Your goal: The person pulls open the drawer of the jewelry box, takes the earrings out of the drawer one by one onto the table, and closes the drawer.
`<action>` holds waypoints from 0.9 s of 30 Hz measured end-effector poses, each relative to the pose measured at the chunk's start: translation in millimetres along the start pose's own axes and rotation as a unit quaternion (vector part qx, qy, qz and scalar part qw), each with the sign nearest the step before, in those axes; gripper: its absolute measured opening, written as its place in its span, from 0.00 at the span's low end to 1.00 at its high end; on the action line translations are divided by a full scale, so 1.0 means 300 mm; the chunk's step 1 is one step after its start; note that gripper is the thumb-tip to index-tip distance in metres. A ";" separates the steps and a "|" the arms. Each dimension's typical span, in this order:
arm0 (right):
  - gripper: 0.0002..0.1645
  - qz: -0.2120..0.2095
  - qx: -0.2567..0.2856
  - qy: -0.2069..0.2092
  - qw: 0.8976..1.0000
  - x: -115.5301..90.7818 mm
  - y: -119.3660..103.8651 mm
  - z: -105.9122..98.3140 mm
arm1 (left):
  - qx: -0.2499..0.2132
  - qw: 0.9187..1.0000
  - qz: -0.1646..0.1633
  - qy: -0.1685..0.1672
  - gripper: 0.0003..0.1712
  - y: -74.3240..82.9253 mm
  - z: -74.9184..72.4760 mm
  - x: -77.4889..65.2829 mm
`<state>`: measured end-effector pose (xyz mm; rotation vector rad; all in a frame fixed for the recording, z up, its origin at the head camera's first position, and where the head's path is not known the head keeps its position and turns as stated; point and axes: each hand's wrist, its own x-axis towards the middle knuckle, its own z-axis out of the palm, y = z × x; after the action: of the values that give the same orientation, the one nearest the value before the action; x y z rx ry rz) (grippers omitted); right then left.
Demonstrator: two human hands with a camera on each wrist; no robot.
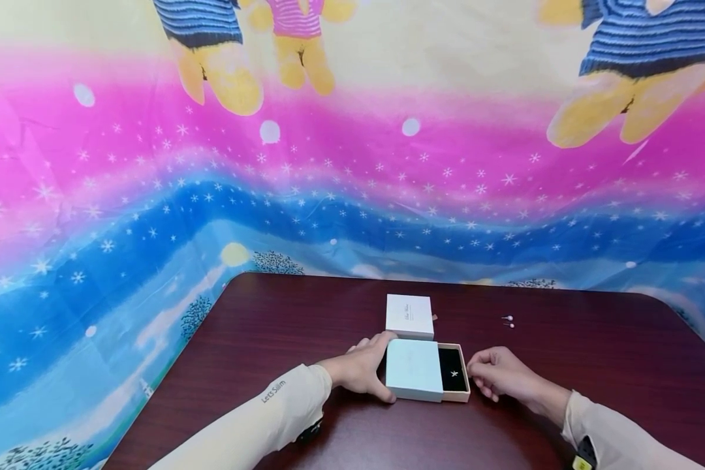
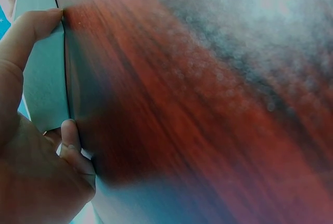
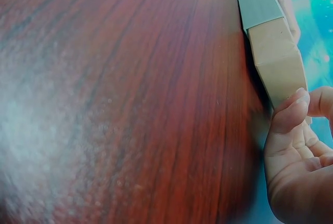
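A pale blue-green drawer-style jewelry box (image 1: 413, 370) lies on the table with its tan inner drawer (image 1: 463, 396) partly out to the right. Inside the drawer, a small silvery star-shaped piece (image 1: 454, 374) sits on a black pad (image 1: 451, 385). My left hand (image 1: 361, 367) grips the outer sleeve from its left end, the thumb (image 2: 37, 23) along the near side. At the drawer's outer end, my right hand (image 1: 501, 372) pinches with thumb and index finger; the thumb (image 3: 292, 112) touches the drawer's end. Whether a pull tab lies between them is hidden.
Behind the jewelry box stands a white box (image 1: 408, 313) with faint lettering and a small tab on its right side. Two tiny earring-like pieces (image 1: 510, 318) lie farther right on the dark red-brown table (image 1: 305, 307). A patterned cloth (image 1: 352, 163) hangs behind the table.
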<state>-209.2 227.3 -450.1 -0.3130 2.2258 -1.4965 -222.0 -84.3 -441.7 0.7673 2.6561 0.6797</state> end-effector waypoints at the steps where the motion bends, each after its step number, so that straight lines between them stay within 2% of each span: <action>1: 0.10 -0.002 0.000 -0.001 1.000 0.000 0.001 0.000 | -0.001 1.000 0.000 0.000 0.61 0.000 0.000 0.000; 12: 0.12 0.000 -0.004 -0.009 1.000 -0.008 -0.013 -0.009 | -0.005 1.000 0.000 -0.006 0.62 0.004 -0.008 -0.003; 27: 0.11 0.004 -0.004 -0.006 1.000 -0.013 0.004 -0.027 | -0.002 1.000 -0.003 -0.001 0.62 0.008 -0.003 0.000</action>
<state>-209.5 236.0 -447.8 -0.3144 2.2215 -1.4799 -221.2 -82.8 -439.7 0.7580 2.6533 0.6822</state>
